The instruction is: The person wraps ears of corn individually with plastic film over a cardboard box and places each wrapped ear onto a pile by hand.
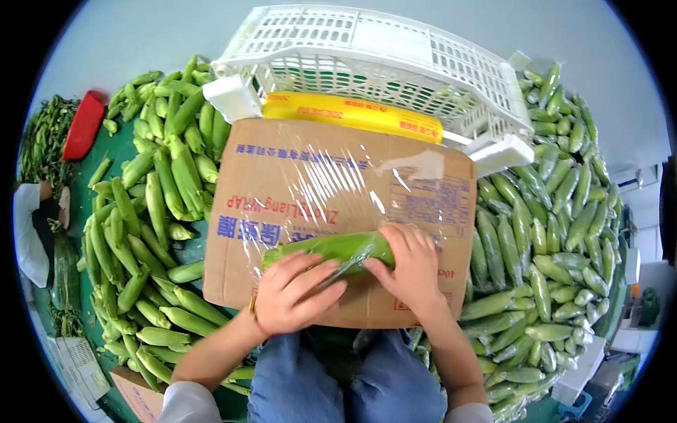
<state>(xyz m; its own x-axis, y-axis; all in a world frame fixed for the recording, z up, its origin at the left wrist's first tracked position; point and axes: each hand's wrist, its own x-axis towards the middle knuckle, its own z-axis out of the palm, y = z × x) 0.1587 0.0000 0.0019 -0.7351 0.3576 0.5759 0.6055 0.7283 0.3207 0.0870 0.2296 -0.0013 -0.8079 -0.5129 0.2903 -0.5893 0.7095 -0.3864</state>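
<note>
Evidently, the ear of corn [328, 247] is grasped by both hands, near its two ends. By the left hand [293, 295] it is covered from the near side with bent fingers, and by the right hand [415, 271] the other end is pinched between thumb and fingers; in this way, it seems, the ear is kept level and the clear film [345, 180] is pressed close around it. Under the ear, the cardboard box [227, 236] is placed just before the knees [293, 377], probably so that a flat support is given at a comfortable height. Over the box top the film is spread, with shining wrinkles, toward the yellow roll [352, 113]. This roll is set lengthwise between the box and the white crate [391, 42], perhaps so that film can be drawn straight toward the body. On the left, unwrapped ears [185, 176] are heaped, and on the right, wrapped ears [557, 240] are gathered; by this the two kinds are kept apart, each within reach.
</note>
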